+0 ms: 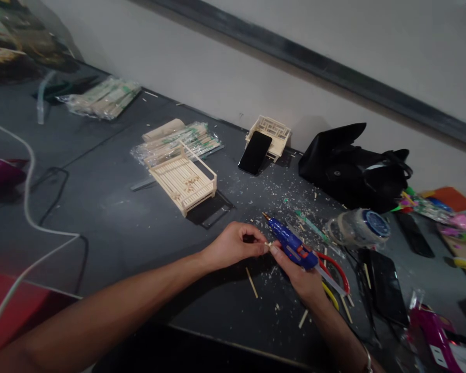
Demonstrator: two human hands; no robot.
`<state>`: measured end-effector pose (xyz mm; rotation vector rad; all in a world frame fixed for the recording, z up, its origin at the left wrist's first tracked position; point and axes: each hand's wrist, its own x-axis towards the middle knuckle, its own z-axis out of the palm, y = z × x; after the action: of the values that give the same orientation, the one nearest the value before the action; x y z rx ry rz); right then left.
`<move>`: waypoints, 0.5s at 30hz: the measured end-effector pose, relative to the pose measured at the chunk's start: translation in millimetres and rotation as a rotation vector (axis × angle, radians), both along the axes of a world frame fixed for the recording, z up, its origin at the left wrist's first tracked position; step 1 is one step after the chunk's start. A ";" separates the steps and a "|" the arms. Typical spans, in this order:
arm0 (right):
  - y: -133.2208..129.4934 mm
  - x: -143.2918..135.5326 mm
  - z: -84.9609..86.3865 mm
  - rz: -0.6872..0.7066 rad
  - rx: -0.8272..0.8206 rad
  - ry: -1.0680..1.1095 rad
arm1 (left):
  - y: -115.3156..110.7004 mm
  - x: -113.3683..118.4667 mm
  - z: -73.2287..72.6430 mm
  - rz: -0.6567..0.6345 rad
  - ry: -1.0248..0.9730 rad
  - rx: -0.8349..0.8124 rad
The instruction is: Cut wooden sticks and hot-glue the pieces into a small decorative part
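Note:
Near the table's front edge, my left hand [235, 243] and my right hand [301, 274] meet, thumbs and fingers pinched on a tiny pale wooden piece [271, 245]. Fingertips cover most of it. Just beyond the right hand is a blue glue gun [289, 241], its nozzle pointing up and left and a clear glue stick out of its back. Whether the right hand touches the gun, I cannot tell. A thin wooden stick [252, 283] lies below my hands. Further back stands a miniature slatted wooden bed [184, 178] with small bits on its slats.
A black phone [255, 153] leans on a miniature wooden bench [274, 132]. Wrapped stick bundles [104, 97] lie at the back left. A black bag [349, 168], a clear jar [353, 228] and red-handled pliers [339, 269] are on the right. A white cable [29, 191] crosses the left side.

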<state>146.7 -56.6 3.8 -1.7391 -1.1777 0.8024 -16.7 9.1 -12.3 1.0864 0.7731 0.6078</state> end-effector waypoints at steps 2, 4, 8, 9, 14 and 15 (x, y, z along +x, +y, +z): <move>0.6 -0.2 0.9 -0.028 -0.007 0.032 | 0.8 -0.5 -0.4 -0.002 -0.010 -0.006; 0.8 -0.3 1.7 -0.029 -0.017 0.065 | 1.8 -0.9 -0.6 0.001 -0.022 -0.016; 0.5 1.1 4.3 0.004 -0.001 0.082 | 3.8 -1.3 -0.8 0.022 -0.044 -0.054; 0.4 1.9 4.9 0.002 0.010 0.077 | 4.2 -1.3 -0.8 0.030 -0.048 -0.065; 1.5 6.8 4.7 -0.055 0.036 0.090 | 5.4 -1.2 -0.1 0.061 -0.068 -0.096; 1.6 7.5 4.1 -0.057 0.038 0.092 | 5.6 -1.2 0.4 0.064 -0.070 -0.102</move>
<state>154.1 -55.0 7.9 -1.6800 -1.0712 0.8121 -17.9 14.8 -11.9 0.9457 0.7723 0.6505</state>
